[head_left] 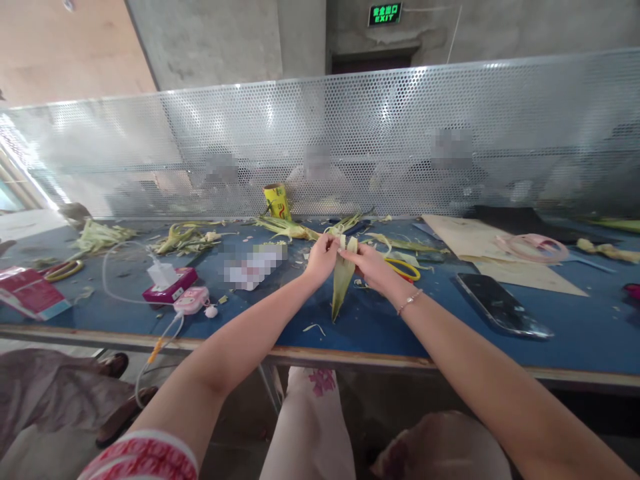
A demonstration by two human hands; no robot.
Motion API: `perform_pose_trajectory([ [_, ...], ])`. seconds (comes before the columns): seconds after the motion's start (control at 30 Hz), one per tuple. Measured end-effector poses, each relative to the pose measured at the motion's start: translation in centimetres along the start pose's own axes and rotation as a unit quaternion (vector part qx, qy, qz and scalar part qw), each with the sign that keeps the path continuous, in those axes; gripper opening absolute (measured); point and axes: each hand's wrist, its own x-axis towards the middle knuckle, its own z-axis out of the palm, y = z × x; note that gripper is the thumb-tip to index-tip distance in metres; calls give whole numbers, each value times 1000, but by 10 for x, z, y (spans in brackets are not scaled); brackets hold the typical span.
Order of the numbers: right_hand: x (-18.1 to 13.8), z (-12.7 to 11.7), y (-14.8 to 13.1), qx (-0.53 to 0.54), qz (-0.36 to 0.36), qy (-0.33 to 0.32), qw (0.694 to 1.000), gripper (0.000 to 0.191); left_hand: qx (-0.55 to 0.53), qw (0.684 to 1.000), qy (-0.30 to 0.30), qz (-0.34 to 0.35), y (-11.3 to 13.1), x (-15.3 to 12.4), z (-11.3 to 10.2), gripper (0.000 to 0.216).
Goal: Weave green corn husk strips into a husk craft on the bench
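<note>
A pale green corn husk (343,283) hangs point down over the blue table, its upper end folded into strips. My left hand (323,257) pinches the top of the husk from the left with closed fingers. From the other side, my right hand (373,263) grips the same husk between thumb and fingers. Just behind the hands lies a bundle of corn husks (293,230), with loose strips around it. Scissors with yellow handles (404,269) rest by my right hand, partly hidden by it.
A phone (500,303) and brown cardboard sheets (520,267) lie on the right. On the left are a purple power strip (171,287), a white cable, a pink box (33,293) and husk piles (103,235). A yellow can (277,201) stands before the perforated metal screen (350,147); people sit behind it.
</note>
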Motion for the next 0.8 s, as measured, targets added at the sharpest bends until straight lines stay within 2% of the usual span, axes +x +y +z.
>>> perform_pose_trajectory([
  [0.1, 2, -3, 1, -88, -58, 37, 994, 40, 16, 1000, -10, 5, 0, -1, 0, 14],
  [0.2, 2, -6, -4, -183, -95, 65, 976, 35, 7, 999, -40, -22, 2, -3, 0, 18],
  [0.33, 0, -7, -11, -291, -130, 90, 944, 28, 23, 997, -67, -40, 7, -6, 0, 20],
  [0.5, -3, -4, -12, -407, -176, 105, 890, 17, 34, 996, -85, -14, 7, -6, -2, 22],
  [0.6, -4, -3, -11, -444, -187, 101, 870, 16, 16, 996, -92, -11, 7, -5, -2, 24],
  [0.8, -6, -6, -13, -461, -244, 78, 850, 21, -73, 989, -109, -74, 8, -5, 1, 28],
])
